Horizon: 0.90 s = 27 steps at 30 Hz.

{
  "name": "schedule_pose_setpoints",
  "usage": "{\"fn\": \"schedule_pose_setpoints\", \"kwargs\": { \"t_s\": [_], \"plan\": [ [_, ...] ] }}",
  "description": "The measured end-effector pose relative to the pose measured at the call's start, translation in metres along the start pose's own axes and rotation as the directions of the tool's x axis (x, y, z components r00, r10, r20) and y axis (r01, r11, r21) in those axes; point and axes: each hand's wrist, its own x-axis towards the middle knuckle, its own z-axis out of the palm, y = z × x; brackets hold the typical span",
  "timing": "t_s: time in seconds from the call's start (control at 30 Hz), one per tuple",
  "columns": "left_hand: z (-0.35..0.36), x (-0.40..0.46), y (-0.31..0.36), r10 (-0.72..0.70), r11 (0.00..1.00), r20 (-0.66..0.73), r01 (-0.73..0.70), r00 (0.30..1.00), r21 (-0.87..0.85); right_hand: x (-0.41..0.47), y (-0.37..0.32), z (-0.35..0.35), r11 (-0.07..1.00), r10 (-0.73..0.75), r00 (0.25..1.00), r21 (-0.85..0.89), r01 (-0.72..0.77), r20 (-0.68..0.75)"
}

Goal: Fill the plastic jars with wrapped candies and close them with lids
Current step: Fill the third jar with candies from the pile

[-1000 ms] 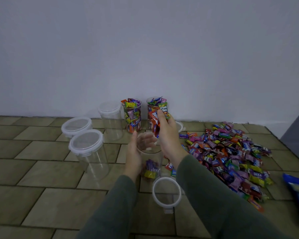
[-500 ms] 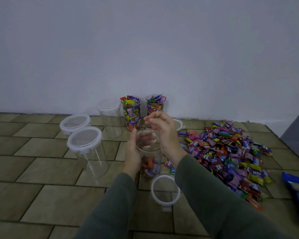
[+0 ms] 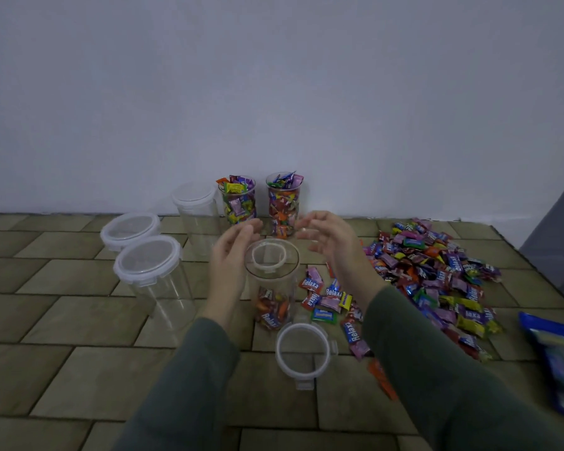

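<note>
Presently the open jar at frame centre is flanked, untouched, by both hands, left hand and right hand, fingers loosely spread; filling is barely begun, so more wrapped candies must be gathered.

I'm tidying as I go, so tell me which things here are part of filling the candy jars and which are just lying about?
Part of the job:
open jar
loose lid
candy pile
two filled jars
three lidded empty jars

Lying about:
blue packet
</note>
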Motion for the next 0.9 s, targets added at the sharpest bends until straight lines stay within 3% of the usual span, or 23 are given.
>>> {"fn": "schedule_pose_setpoints", "kwargs": {
  "t_s": [0.13,0.3,0.53,0.67,0.9],
  "plan": [
    [0.017,0.006,0.034,0.079,0.983,0.03,-0.082,0.996,0.162,-0.004,0.016,-0.029,0.998,0.06,0.997,-0.019,-0.061,-0.047],
    [0.065,-0.001,0.042,0.098,0.942,0.214,-0.16,0.972,0.294,-0.003,0.023,-0.063,0.983,0.184,0.964,0.019,-0.183,-0.192],
    [0.145,-0.017,-0.003,-0.124,0.915,0.406,-0.053,0.905,0.399,-0.006,0.023,-0.127,0.964,0.175,0.937,-0.139,-0.225,-0.302],
    [0.181,-0.015,-0.039,-0.192,0.857,0.467,-0.084,0.863,0.508,-0.001,0.024,-0.173,0.957,0.155,0.911,-0.171,-0.235,-0.382],
    [0.242,0.007,-0.081,-0.242,0.741,0.508,-0.18,0.827,0.647,0.02,0.029,-0.244,0.907,0.096,0.915,-0.344,-0.242,-0.392]
  ]
}}
